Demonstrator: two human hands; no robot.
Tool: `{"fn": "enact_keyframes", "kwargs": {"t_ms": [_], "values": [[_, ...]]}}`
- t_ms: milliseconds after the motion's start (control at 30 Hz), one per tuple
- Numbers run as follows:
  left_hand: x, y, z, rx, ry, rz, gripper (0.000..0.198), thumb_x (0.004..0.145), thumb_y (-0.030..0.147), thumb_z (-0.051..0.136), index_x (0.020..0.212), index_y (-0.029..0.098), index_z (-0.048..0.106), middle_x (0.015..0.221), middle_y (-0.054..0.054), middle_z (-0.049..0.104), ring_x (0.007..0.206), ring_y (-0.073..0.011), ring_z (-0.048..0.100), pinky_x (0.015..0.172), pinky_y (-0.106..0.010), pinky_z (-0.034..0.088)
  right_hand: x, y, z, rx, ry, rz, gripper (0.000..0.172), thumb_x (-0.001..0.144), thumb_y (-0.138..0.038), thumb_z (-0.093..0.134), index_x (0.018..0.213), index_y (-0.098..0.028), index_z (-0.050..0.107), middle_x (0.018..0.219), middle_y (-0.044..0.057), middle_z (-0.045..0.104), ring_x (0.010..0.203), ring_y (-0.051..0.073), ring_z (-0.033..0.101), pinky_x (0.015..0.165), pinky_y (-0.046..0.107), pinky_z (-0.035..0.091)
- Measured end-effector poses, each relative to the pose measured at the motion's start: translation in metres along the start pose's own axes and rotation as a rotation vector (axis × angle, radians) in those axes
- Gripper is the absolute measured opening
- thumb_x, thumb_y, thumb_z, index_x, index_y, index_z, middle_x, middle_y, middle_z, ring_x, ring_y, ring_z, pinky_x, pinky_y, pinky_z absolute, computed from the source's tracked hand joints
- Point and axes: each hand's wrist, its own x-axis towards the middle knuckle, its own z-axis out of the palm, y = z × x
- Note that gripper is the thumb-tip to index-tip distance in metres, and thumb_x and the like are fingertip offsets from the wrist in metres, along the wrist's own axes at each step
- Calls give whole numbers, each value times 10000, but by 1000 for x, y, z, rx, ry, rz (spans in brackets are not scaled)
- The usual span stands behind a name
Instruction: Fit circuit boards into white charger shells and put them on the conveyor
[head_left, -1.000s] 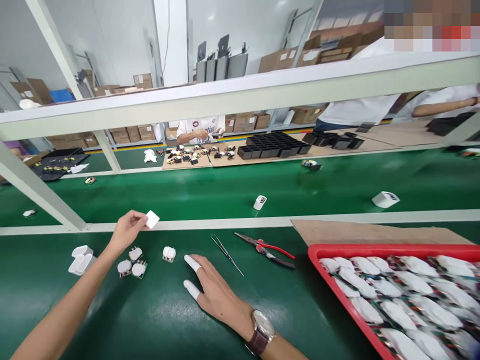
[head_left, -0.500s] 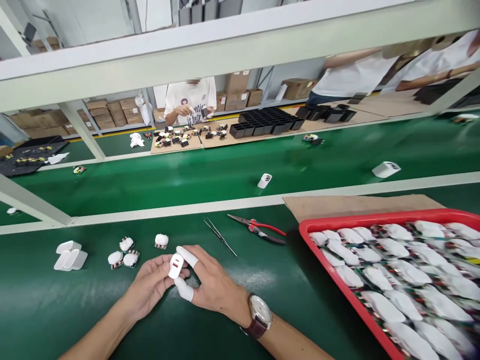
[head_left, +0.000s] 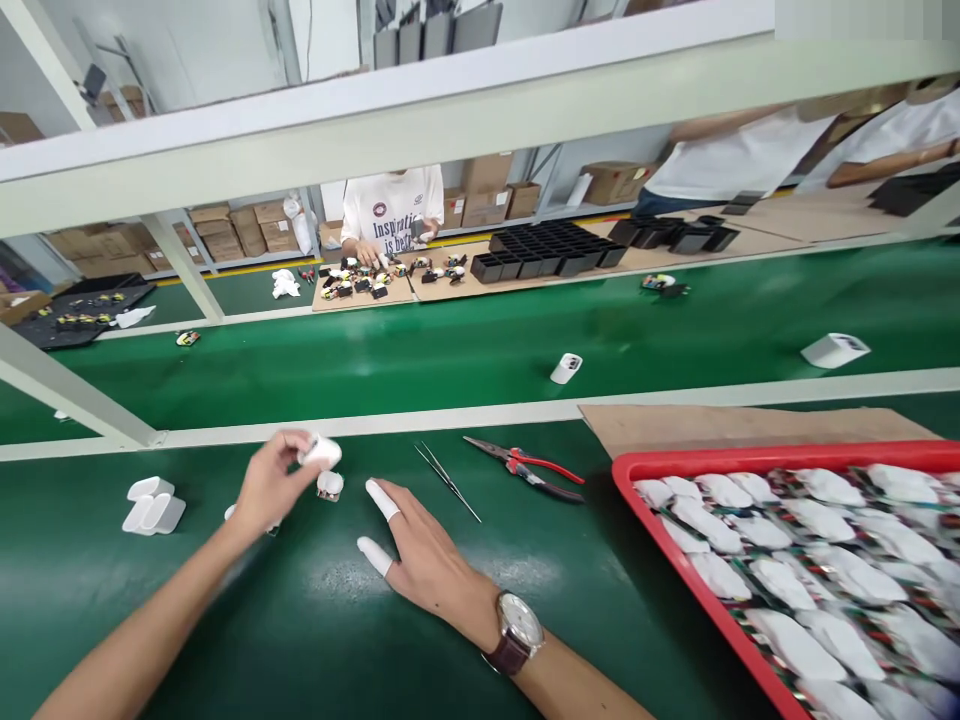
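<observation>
My left hand (head_left: 274, 480) is raised over the green bench and pinches a white charger (head_left: 322, 451) between thumb and fingers. Just below it sits a small white-topped circuit board (head_left: 330, 487). More such boards lie mostly hidden behind the left hand and wrist. With fingers apart and nothing in them, my right hand (head_left: 420, 545) hovers at the bench, white finger cots on thumb and forefinger. Beyond it are metal tweezers (head_left: 448, 483) and long-nose pliers (head_left: 525, 468) with red and black handles. White plastic housings (head_left: 155, 508) stand together at the left.
At the right a red tray (head_left: 697, 610) holds many white-topped boards, with cardboard (head_left: 750, 422) behind it. A white rail (head_left: 375, 420) borders the green conveyor (head_left: 420, 360), which carries white chargers (head_left: 567, 368). Across it, a person (head_left: 394, 215) handles parts beside black boxes (head_left: 547, 248).
My left hand has carried the charger up and left, away from my right hand, which has let go and opened. The parts on the conveyor have shifted right in view.
</observation>
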Motion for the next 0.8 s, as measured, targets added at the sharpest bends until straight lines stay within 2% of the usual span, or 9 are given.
{"fn": "enact_keyframes", "kwargs": {"t_ms": [33, 133, 200, 267, 433, 500, 600, 700, 800], "values": [[24, -4, -11, 227, 54, 73, 312, 776, 443, 810, 895, 209, 641, 1059, -77, 716, 952, -231, 695, 897, -371, 578, 0, 4, 2, -19, -5, 0, 716, 1027, -251, 590, 1646, -203, 232, 1524, 203, 520, 1407, 344, 538, 1138, 567, 533], [81, -14, -43, 385, 145, 77, 276, 724, 421, 804, 786, 205, 644, 943, -101, 711, 945, -297, 701, 931, -458, 571, -1, 13, 6, -45, -6, -19, 623, 1034, -210, 567, 1608, -205, 324, 1493, 188, 542, 1387, 327, 560, 1140, 550, 540], [97, -18, -59, 411, 158, 64, 277, 704, 423, 818, 748, 203, 656, 879, -105, 719, 914, -318, 721, 901, -462, 586, -3, 18, 7, -56, -1, -33, 584, 1038, -206, 558, 1589, -216, 363, 1492, 177, 545, 1386, 319, 566, 1142, 541, 543], [93, -20, -73, 433, 154, 65, 305, 712, 452, 821, 826, 193, 709, 941, -119, 751, 925, -320, 742, 872, -439, 607, -4, 22, 8, -64, 1, -40, 573, 1041, -216, 559, 1583, -225, 373, 1496, 173, 543, 1387, 317, 569, 1140, 541, 546], [30, -4, -135, 534, 214, 104, 496, 863, 584, 714, 1180, 204, 708, 1226, -129, 744, 1036, -290, 737, 943, -422, 593, 10, 34, 13, -83, -35, -75, 557, 1044, -244, 560, 1573, -211, 388, 1488, 184, 546, 1364, 328, 580, 1124, 569, 547], [-3, 4, -168, 687, 205, 114, 463, 901, 626, 671, 1115, 219, 724, 1094, -107, 763, 933, -278, 731, 858, -393, 594, 26, 36, 19, -92, -58, -108, 546, 1040, -241, 555, 1564, -195, 409, 1494, 194, 546, 1354, 340, 581, 1122, 592, 537], [-50, 1, -207, 927, 75, 65, 435, 905, 657, 644, 971, 243, 761, 951, -80, 731, 810, -257, 696, 713, -337, 556, 55, 32, 30, -70, -96, -162, 557, 1018, -175, 521, 1566, -195, 423, 1552, 184, 516, 1379, 327, 555, 1131, 585, 518], [-87, -23, -219, 1049, 14, 39, 452, 909, 658, 610, 1041, 264, 792, 961, -81, 683, 822, -268, 685, 687, -336, 541, 78, 23, 41, -54, -165, -221, 560, 939, -40, 474, 1476, -193, 520, 1545, 144, 538, 1358, 298, 554, 1104, 536, 528], [-107, -47, -210, 1057, 57, 123, 437, 959, 608, 548, 1009, 255, 799, 917, -96, 635, 856, -296, 664, 735, -378, 551, 83, 15, 43, -74, -193, -246, 410, 932, -23, 468, 1274, -182, 630, 1370, 142, 629, 1190, 284, 611, 1015, 500, 560]]}}
